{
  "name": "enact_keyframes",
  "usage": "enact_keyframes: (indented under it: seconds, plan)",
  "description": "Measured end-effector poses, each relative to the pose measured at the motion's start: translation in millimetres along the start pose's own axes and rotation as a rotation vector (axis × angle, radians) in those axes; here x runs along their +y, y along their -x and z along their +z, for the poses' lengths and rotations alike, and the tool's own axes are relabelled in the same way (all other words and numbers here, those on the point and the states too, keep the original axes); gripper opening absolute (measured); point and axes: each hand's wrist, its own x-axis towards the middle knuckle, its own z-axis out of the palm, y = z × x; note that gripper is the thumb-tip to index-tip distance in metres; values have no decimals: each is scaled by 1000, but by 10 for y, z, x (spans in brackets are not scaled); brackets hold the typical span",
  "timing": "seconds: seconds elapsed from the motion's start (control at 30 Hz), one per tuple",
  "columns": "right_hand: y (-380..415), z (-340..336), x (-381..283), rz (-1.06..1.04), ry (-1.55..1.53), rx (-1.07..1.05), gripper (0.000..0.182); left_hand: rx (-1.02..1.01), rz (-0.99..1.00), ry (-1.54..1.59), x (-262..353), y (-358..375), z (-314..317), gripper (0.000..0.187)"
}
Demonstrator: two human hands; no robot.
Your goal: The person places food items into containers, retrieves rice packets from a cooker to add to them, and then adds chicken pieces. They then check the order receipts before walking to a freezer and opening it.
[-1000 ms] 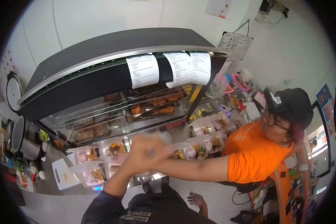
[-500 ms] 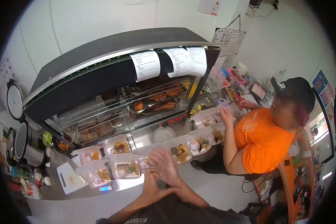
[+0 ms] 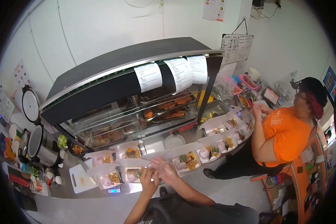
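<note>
My right hand (image 3: 165,171) is held over the row of food boxes with its fingers stretched out. It has a shiny, translucent look, like a clear plastic glove. Against its thumb side, my left hand (image 3: 149,180) has its fingers pinched together; what they grip is too small to make out. Just left of my hands is an open white food box (image 3: 127,164) with a wrapped round portion and other food. To their right stands another filled box (image 3: 193,170), with yellow and green pieces inside.
More filled boxes (image 3: 111,172) line the steel counter. A white cutting board (image 3: 86,186), a small scale (image 3: 114,190) and a cooker (image 3: 37,143) are at left. Behind stands a heated display case (image 3: 138,56) with paper slips (image 3: 148,76). A co-worker in an orange shirt (image 3: 287,130) stands at right.
The view has shifted, so the counter sits lower and further right. My left fingers have moved up against my right hand and pinched together. The co-worker's hands have come together.
</note>
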Motion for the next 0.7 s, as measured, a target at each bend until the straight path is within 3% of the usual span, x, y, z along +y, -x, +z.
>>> enact_keyframes:
  seconds: [0.1,0.13,0.2,0.27,0.3,0.37,0.4,0.47,0.53,0.6,0.63,0.7]
  plan:
    - [-33,-277,-80,-135,125,-107,50,-56,216,102,425,-241,-10,10]
    - [4,-314,-165,-229,231,-171,54,-59,215,100,462,-218,87,10]
    - [69,-452,-312,-203,226,-211,53,-176,220,187,477,-152,282,12]
    - [36,-614,-376,-59,360,10,49,-165,197,172,450,-192,420,11]
    - [59,-615,-464,-54,358,7,49,-126,117,119,410,-236,486,9]
    - [142,-619,-607,-50,909,-9,43,-72,-102,93,353,-331,607,9]
    - [206,-598,-632,-38,906,-10,43,-75,-114,88,318,-347,669,9]
    - [321,-579,-656,-439,1027,-137,37,-56,-216,106,238,-328,776,12]
    - [170,-908,-549,-405,960,-128,39,-79,-259,114,256,-300,795,13]
    - [0,-1165,-560,-718,1152,-330,45,-139,-85,103,341,-260,714,14]
    - [11,-1188,-540,-714,1146,-332,45,-141,-90,98,407,-222,692,14]
    - [128,-882,-645,-19,572,148,47,-269,167,236,560,-147,628,14]
